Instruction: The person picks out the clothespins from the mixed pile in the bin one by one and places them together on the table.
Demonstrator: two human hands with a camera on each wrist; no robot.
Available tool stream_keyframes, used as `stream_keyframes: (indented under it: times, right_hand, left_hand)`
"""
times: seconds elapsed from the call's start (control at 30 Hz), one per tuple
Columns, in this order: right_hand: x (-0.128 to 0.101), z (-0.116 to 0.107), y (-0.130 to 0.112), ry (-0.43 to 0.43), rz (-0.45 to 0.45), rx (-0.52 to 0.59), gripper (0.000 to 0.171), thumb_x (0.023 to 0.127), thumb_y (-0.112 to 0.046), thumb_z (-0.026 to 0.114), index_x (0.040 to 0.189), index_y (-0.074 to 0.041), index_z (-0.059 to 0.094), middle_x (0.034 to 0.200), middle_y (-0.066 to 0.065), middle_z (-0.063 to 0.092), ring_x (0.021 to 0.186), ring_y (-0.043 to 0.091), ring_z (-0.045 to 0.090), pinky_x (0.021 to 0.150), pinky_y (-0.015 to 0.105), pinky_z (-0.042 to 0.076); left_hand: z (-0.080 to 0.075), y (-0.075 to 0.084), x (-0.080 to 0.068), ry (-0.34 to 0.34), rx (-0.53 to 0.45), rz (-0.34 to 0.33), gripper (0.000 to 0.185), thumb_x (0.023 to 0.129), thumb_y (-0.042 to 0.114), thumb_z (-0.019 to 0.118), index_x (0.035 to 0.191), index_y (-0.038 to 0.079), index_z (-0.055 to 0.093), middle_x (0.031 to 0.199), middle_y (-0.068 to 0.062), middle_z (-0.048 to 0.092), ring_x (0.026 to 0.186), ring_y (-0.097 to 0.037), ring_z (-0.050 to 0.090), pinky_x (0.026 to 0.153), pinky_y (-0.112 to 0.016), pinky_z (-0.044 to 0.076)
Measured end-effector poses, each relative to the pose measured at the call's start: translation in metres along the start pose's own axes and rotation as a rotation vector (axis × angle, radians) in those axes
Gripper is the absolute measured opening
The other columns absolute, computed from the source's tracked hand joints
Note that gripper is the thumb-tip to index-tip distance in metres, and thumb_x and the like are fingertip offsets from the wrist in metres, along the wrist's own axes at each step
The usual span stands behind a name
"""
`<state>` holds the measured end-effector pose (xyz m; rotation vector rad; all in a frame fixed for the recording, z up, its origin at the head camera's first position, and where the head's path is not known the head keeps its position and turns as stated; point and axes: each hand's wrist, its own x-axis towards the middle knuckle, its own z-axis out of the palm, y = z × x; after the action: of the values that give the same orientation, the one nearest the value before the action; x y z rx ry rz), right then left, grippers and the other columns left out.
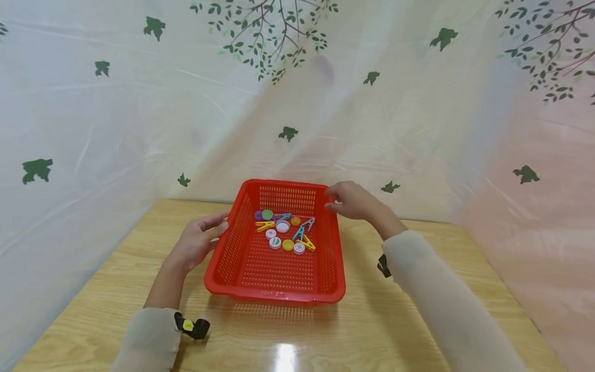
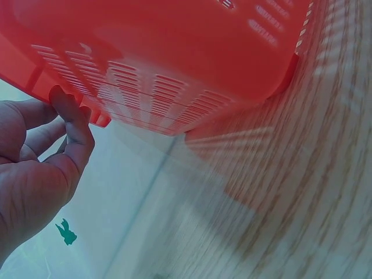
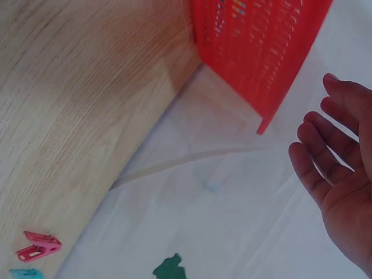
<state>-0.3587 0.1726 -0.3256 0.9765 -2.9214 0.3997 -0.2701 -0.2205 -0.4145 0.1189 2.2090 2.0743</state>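
A red plastic basket (image 1: 279,296) stands on the table, holding bottle caps and clothespins. Among them are a yellow clothespin (image 1: 265,226), a blue clothespin (image 1: 298,233), a green cap (image 1: 267,214) and a white cap (image 1: 282,226). My left hand (image 1: 197,240) is at the basket's left side, fingers relaxed and bent, fingertips right at the outer rim in the left wrist view. My right hand (image 1: 353,200) is by the far right corner. In the right wrist view that hand (image 3: 343,163) has loosely bent fingers apart from the basket, holding nothing.
A pale cloth (image 1: 297,155) with leaf prints hangs around the wooden table (image 1: 418,310). In the right wrist view, a pink clothespin (image 3: 39,246) and a blue piece (image 3: 27,273) lie on the table near its edge.
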Motion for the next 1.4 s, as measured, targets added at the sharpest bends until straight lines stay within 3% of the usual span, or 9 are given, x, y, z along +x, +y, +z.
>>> stream_keyframes:
  times: [0.3,0.57,0.8,1.2,1.4]
  right_hand:
    - [0.017,0.018,-0.029,-0.084,-0.124,-0.101,0.035,0.097,-0.02,0.072,0.127,-0.003,0.069,0.122,0.013,0.071,0.109,0.028,0.066,0.101,0.045,0.054]
    - [0.025,0.036,-0.042,-0.181,-0.034,-0.065,0.043,0.094,-0.025,0.077,0.135,-0.015,0.068,0.133,0.006,0.067,0.119,0.023,0.061,0.103,0.044,0.053]
    - [0.036,0.049,-0.04,-0.259,-0.056,-0.028,0.047,0.094,-0.023,0.076,0.139,-0.012,0.065,0.137,0.009,0.064,0.126,0.027,0.058,0.106,0.048,0.05]
    - [0.053,0.061,-0.037,-0.344,0.033,0.057,0.052,0.091,-0.028,0.079,0.139,-0.017,0.065,0.133,0.006,0.065,0.11,0.021,0.063,0.093,0.043,0.059]
    - [0.06,0.069,-0.033,-0.407,0.043,0.037,0.05,0.089,-0.03,0.081,0.136,-0.019,0.067,0.123,0.005,0.066,0.106,0.02,0.061,0.094,0.04,0.058]
  left_hand:
    - [0.0,-0.002,0.0,-0.003,-0.002,0.017,0.05,0.104,0.024,0.062,0.151,0.012,0.052,0.147,-0.016,0.053,0.123,-0.03,0.06,0.093,-0.034,0.058]
    - [-0.001,-0.002,0.001,-0.005,0.01,0.004,0.051,0.103,0.026,0.062,0.152,0.015,0.051,0.149,-0.013,0.052,0.125,-0.03,0.059,0.095,-0.035,0.057]
    - [-0.002,-0.002,0.001,0.004,0.011,-0.005,0.052,0.103,0.028,0.064,0.152,0.015,0.052,0.149,-0.011,0.053,0.125,-0.029,0.059,0.095,-0.035,0.057]
    - [-0.004,-0.001,0.001,0.014,0.022,0.013,0.054,0.101,0.032,0.065,0.152,0.018,0.052,0.148,-0.008,0.054,0.125,-0.029,0.06,0.095,-0.035,0.056]
    - [-0.002,-0.002,0.001,-0.002,-0.014,0.019,0.052,0.103,0.025,0.063,0.151,0.011,0.052,0.145,-0.015,0.054,0.118,-0.025,0.063,0.093,-0.033,0.058]
